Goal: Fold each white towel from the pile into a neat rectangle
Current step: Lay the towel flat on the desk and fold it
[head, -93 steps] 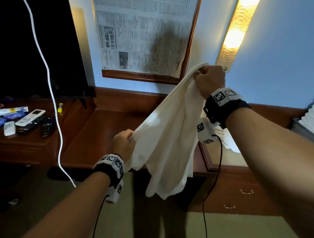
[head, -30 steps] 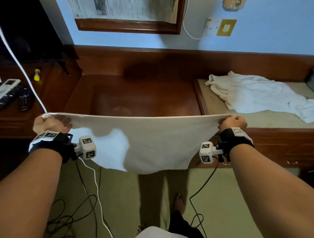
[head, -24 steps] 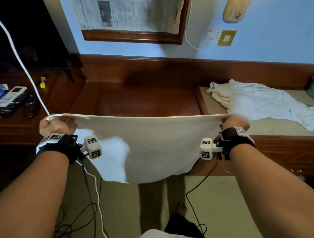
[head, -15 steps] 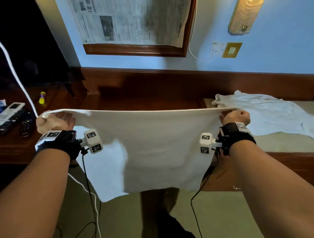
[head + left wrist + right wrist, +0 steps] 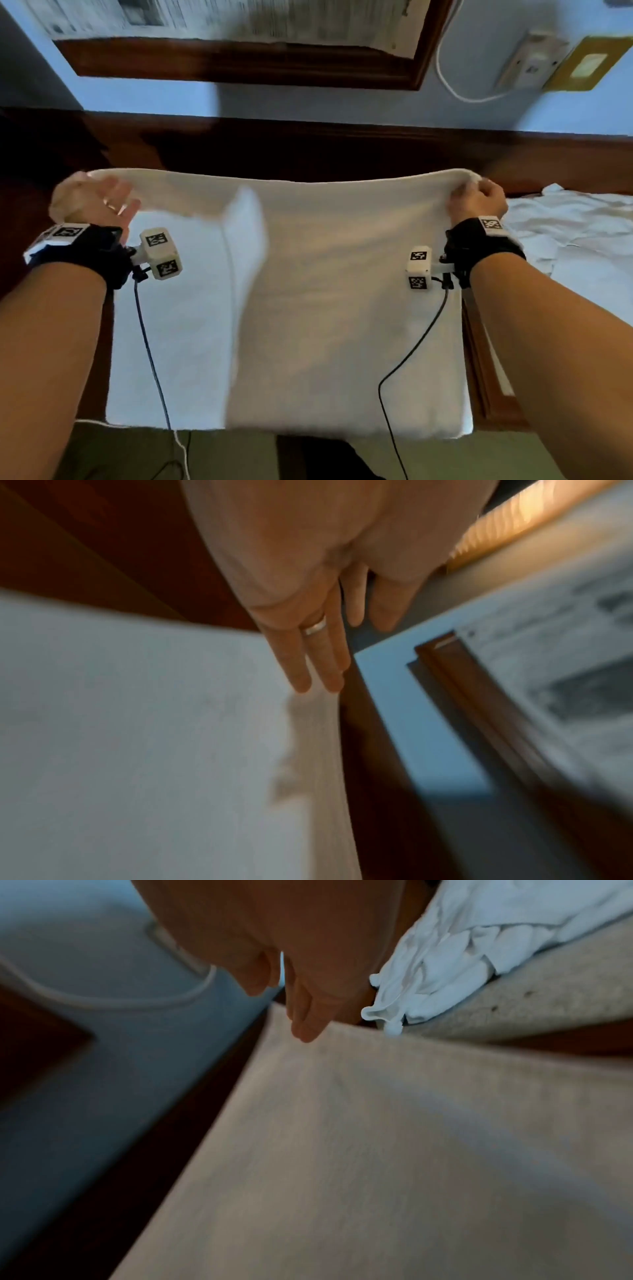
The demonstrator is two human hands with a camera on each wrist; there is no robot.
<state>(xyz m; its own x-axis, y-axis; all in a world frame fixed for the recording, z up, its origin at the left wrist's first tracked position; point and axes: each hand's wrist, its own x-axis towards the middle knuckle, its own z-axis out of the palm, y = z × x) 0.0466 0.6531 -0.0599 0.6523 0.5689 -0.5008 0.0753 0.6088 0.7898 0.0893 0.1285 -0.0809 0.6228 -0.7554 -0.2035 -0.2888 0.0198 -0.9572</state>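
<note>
A white towel (image 5: 325,291) is spread wide over the dark wooden desk (image 5: 478,370), and its near edge reaches the desk's front. My left hand (image 5: 96,202) is at the towel's top left corner. The corner lies over the hand, the fingers (image 5: 318,656) are stretched out, and the pinch itself is hidden. My right hand (image 5: 478,202) pinches the top right corner with curled fingers (image 5: 308,1015). The top edge sags slightly between the hands. The towel also fills the left wrist view (image 5: 137,723) and the right wrist view (image 5: 411,1150). The pile of white towels (image 5: 575,233) lies crumpled on the right.
A framed newspaper (image 5: 239,20) hangs on the blue wall behind the desk. A wall socket (image 5: 527,61) with a white cable sits to its right. The pile (image 5: 479,947) rests on a beige surface (image 5: 531,1001). Green carpet (image 5: 102,452) and wrist cables show below the desk.
Both hands have carried the towel forward and down, from hanging in front of the desk to spreading over its top. The top edge now sags a little.
</note>
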